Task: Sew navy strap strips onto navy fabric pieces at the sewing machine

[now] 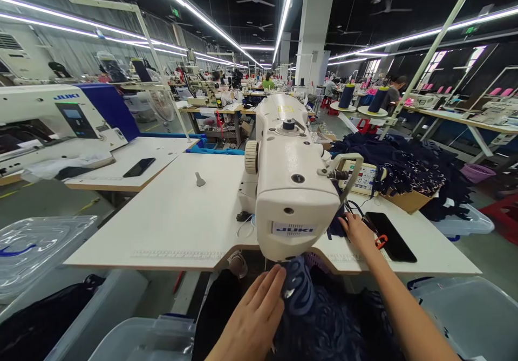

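— When read off the front plate (pixel 294 230) of the white sewing machine (pixel 293 158): JUKI, dark blue capitals.

— Same name elsewhere?

— Yes, in blue on the neighbouring machine (pixel 36 107), over at left, above a small dark panel (pixel 76 121). Panel readings too small to make out.

— Other marks?

— Yellow label (pixel 285 109) on top of the white sewing machine, not legible. Printed scale (pixel 174 254) along the front edge of the white table (pixel 182 204), figures too fine. Control box (pixel 363 178) at right: small buttons, print unreadable.

— And the hands?

— Left hand (pixel 259 310) low in front, fingers together, nearly straight, laid against dark blue patterned fabric (pixel 319 318). Thumb out of sight; cannot tell whether pinching. Right hand (pixel 359 232) on the table, right of the machine, fingertips at navy cloth (pixel 335 227). Grip or light touch: cannot tell.

— Fabric's place?

— Bunched below the table's front edge, just under the machine, between both forearms.

— Near the right hand?

— Orange tool (pixel 381 241) and black phone (pixel 392 237), just beside the wrist. Beyond the control box, navy pile (pixel 388 158).
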Motion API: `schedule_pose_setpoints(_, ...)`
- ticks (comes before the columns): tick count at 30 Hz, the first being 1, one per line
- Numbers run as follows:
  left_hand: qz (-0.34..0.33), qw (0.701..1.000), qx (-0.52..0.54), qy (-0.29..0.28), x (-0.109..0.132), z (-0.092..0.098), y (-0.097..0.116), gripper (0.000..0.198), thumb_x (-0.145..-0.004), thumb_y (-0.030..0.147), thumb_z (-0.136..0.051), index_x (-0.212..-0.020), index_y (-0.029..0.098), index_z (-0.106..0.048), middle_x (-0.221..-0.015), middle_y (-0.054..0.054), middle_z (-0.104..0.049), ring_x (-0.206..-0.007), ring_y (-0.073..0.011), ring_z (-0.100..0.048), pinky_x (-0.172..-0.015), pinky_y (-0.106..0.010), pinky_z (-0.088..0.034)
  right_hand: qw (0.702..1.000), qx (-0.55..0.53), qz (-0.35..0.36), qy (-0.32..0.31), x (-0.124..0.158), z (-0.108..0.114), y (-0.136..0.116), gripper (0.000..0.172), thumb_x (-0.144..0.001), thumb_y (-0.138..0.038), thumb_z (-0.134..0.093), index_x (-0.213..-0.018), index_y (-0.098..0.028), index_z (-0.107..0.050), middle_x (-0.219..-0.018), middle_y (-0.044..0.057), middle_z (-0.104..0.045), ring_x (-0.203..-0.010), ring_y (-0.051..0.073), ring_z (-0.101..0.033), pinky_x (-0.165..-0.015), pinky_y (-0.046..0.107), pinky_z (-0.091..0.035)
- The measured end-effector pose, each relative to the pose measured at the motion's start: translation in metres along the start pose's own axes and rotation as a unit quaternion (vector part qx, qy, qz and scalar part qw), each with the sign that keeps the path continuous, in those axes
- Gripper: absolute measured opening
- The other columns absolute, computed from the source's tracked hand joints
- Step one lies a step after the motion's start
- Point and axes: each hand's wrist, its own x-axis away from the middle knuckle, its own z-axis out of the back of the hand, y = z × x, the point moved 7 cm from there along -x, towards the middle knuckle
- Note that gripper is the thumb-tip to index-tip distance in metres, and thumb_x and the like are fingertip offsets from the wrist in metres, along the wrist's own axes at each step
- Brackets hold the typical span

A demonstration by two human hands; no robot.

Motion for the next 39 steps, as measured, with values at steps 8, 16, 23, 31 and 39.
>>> schedule_pose_setpoints(8, -0.003, 0.994, -0.017, -0.11, 0.001, 0.023, 0.0, 0.051, -0.087, 0.035, -0.062, -0.131, 0.014, -0.05, -0.14, -0.015, -0.051, -0.129, -0.0261, -0.046, -0.099, -0.032, -0.042, 0.998, -0.064, -0.007, -0.01, -0.019, -0.013, 0.007, 0.031, -0.094, -0.031, -0.059, -0.121, -0.016, -0.058, -0.118, 0.008, -0.062, -0.099, 0.021, -0.063, -0.083, 0.041, -0.055)
schedule_pose_setpoints(16, 0.104, 0.993, 0.001, -0.057, -0.011, -0.005, -0.006, 0.044, -0.097, 0.05, -0.047, -0.119, 0.014, -0.06, -0.102, -0.009, -0.065, -0.094, -0.0227, -0.061, -0.085, -0.035, -0.05, 0.979, -0.194, -0.033, -0.051, -0.021, 0.0, 0.012, 0.025, -0.094, -0.033, -0.06, -0.112, -0.016, -0.061, -0.11, 0.006, -0.064, -0.091, 0.018, -0.064, -0.079, 0.038, -0.055)
schedule_pose_setpoints(23, 0.081, 0.997, -0.011, -0.015, -0.013, -0.001, 0.004, 0.038, -0.105, 0.034, -0.031, -0.112, 0.016, -0.063, -0.114, -0.009, -0.065, -0.1, -0.0216, -0.062, -0.085, -0.034, -0.049, 0.899, -0.432, -0.055, -0.042, 0.02, 0.041, 0.006, 0.033, -0.083, -0.053, -0.061, -0.077, -0.021, -0.054, -0.065, -0.002, -0.059, -0.048, 0.012, -0.047, -0.048, 0.026, -0.039)
schedule_pose_setpoints(31, 0.088, 0.995, -0.013, -0.049, -0.028, 0.0, 0.011, 0.028, -0.102, 0.023, -0.038, -0.112, 0.011, -0.062, -0.105, -0.009, -0.066, -0.094, -0.0205, -0.061, -0.083, -0.031, -0.049, 0.699, -0.691, -0.045, -0.18, 0.125, 0.032, -0.092, 0.042, -0.076, -0.059, -0.069, -0.098, -0.025, -0.058, -0.086, -0.001, -0.058, -0.067, 0.011, -0.052, -0.064, 0.025, -0.05)
schedule_pose_setpoints(39, 0.09, 0.988, 0.101, -0.073, -0.01, 0.002, 0.003, 0.03, -0.102, 0.016, -0.032, -0.117, 0.014, -0.058, -0.114, -0.008, -0.066, -0.109, -0.0164, -0.061, -0.093, -0.026, -0.051, 0.723, -0.66, 0.051, -0.198, 0.148, 0.037, -0.146, 0.035, -0.088, -0.055, -0.059, -0.08, -0.021, -0.056, -0.071, -0.002, -0.053, -0.065, 0.013, -0.05, -0.063, 0.026, -0.044)
